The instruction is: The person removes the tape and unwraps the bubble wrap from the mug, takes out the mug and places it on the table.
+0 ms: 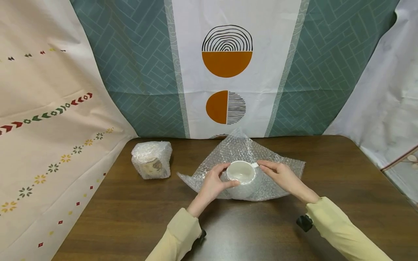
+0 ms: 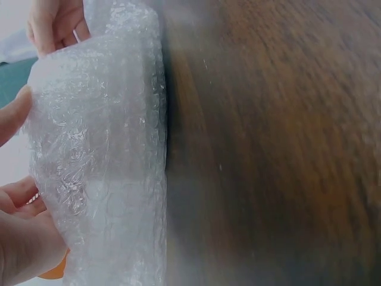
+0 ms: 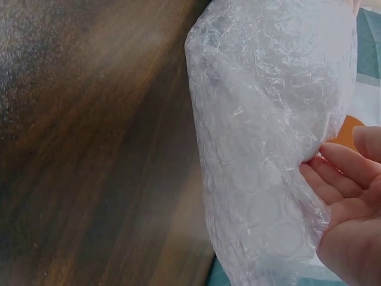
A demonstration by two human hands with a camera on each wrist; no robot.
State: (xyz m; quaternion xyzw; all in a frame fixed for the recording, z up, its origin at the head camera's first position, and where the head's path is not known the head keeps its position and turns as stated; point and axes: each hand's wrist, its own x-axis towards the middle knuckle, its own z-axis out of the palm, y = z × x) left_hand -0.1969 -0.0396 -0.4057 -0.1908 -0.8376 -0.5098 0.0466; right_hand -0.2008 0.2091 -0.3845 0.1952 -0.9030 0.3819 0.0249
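A white mug [image 1: 241,171] stands on a sheet of bubble wrap [image 1: 277,163], its mouth facing up and its handle pointing back right. The wrap's near side is folded up against the mug's front. My left hand [image 1: 213,182] grips the mug and the wrap around it from the left, thumb at the front rim, fingers at the back left. From the right, my right hand [image 1: 280,176] touches the wrap by the mug handle with fairly straight fingers [image 3: 339,170]. In the right wrist view its thumb is apart from the fingertips.
At the back left of the brown wooden table [image 1: 130,217] sits a bubble-wrapped item [image 1: 151,159] with a printed pattern showing through. Patterned cloths [image 1: 147,72] hang behind the table and at both sides.
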